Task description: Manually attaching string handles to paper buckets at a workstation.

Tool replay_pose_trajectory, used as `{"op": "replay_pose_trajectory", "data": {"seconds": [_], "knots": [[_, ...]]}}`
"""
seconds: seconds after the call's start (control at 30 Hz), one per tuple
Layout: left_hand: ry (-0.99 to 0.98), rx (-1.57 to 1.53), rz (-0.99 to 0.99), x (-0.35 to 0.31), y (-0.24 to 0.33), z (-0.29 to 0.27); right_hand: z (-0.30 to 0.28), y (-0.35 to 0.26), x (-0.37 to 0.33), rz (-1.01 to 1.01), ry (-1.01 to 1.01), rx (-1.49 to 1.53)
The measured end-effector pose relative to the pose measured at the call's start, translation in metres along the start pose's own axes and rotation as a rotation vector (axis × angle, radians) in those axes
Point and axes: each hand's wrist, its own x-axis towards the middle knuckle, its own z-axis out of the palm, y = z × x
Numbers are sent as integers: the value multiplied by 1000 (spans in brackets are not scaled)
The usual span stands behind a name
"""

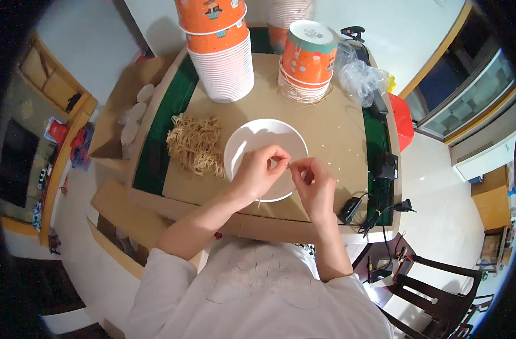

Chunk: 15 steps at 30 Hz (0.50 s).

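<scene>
My left hand [262,171] and my right hand [315,184] are both closed in a pinch, with their fingertips almost meeting over a white round bowl or tub [238,138]. A thin strand of twine [260,202] hangs down below the left hand. Between the fingertips a tiny bit of it seems to show, though most is hidden. Left of the tub lies a tangled heap of tan twine [195,146]. More twine [304,96] is wound around the base of an upside-down stack of orange paper tubs [309,56].
A tall stack of orange and white tubs [223,68] stands at the back left of the cardboard-covered table [258,110]. Clear plastic bags [359,82], black adapters [388,166] and cables [374,217] lie along the right. A red stool [402,121] and a dark chair [433,294] are beyond.
</scene>
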Motion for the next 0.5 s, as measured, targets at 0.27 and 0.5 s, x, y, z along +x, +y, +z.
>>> {"op": "replay_pose_trajectory", "data": {"seconds": [0.27,0.5], "knots": [[72,-211,35,0,-10,6,2,0,-2,-28,43,10],[-28,-51,23,2,-3,1,3,1,-2,3,47,12]]}}
